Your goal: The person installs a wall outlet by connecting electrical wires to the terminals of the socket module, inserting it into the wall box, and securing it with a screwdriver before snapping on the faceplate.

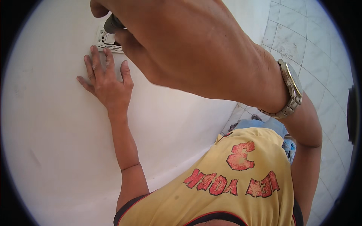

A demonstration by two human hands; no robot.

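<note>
Within the wall plate [100,38], a switch [110,38]

The widest open way to the pale wall-mounted frame [101,39] is from the left, over bare white wall [49,98]. From below, the left hand [109,84] lies spread against the wall, fingertips at the frame's lower edge, so only the slits between its fingers and thumb give passage. The right hand [147,41] and its forearm [211,56], with a metal watch [289,88], block the right side, and a dark tool [112,24] covers part of the frame's face. Between the left forearm [128,147] and the yellow shirt [241,180] a stretch of wall lies open.
</note>
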